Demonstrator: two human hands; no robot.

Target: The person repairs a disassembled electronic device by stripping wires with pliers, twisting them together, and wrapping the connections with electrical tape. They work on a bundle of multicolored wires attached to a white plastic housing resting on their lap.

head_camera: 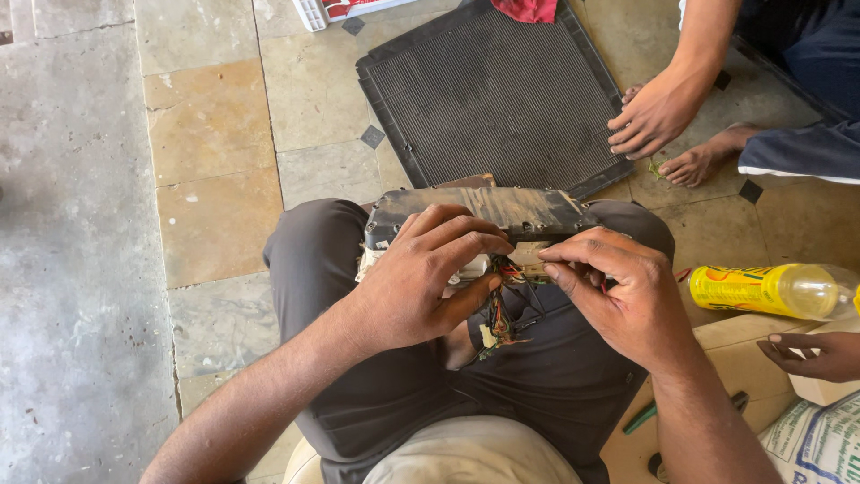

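A dirty grey electrical unit (pixel 502 206) lies across my knees, with a bundle of coloured wires (pixel 499 309) hanging from its near side. My left hand (pixel 421 278) grips the unit's near edge, fingers curled over the top and thumb underneath by the wires. My right hand (pixel 618 287) pinches the unit's near edge beside the wires with thumb and forefinger. I sit with my legs in dark grey trousers (pixel 313 260).
A black finned radiator panel (pixel 484 90) lies on the tiled floor ahead, with another person's hand (pixel 654 112) and bare foot (pixel 703 161) at its right corner. A yellow plastic bottle (pixel 761 289) lies at right, above a third hand (pixel 820 354) and a printed sack (pixel 815 444).
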